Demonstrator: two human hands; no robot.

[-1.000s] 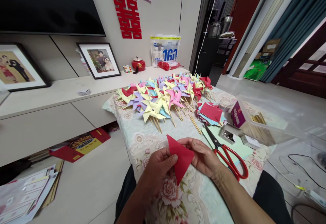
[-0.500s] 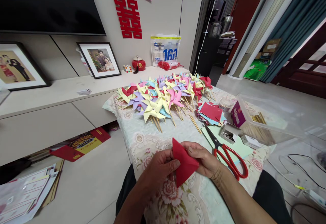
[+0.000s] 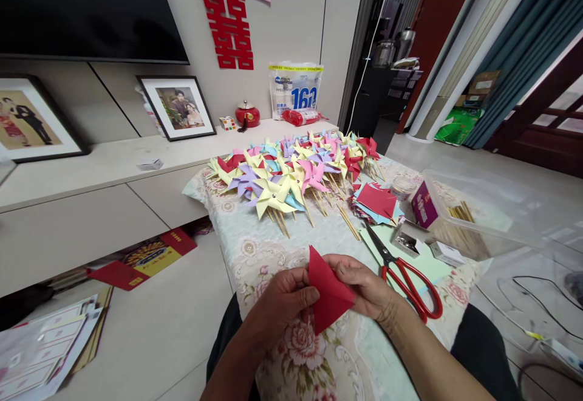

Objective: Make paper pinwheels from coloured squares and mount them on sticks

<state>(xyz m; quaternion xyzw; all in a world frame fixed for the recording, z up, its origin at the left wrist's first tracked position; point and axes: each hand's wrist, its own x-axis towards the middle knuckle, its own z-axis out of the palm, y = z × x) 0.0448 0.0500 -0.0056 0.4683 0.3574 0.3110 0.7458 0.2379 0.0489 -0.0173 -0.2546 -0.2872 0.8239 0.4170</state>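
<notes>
Over the near part of the flowered tablecloth, a folded piece of red paper (image 3: 331, 304) is held between both hands. My left hand (image 3: 291, 294) pinches its left edge, thumb in front and fingers behind. My right hand (image 3: 364, 282) grips the upper right edge, with most of its fingers hidden behind the paper. Right of my right hand lie scissors (image 3: 401, 273) with red handles, partly on pale green paper (image 3: 435, 267). Beyond them is a stack of cut paper squares (image 3: 377, 200), a red one on top.
Many paper pinwheels (image 3: 276, 195) on sticks cover the table's far side. Loose sticks (image 3: 348, 223), a small box of metal pins (image 3: 407, 243), a white box (image 3: 447, 253) and a clear plastic bin (image 3: 492, 240) holding sticks stand at right. A cabinet (image 3: 91, 170) runs behind.
The hands and the red paper keep nearly the same position and grip. The whole view has shifted very slightly.
</notes>
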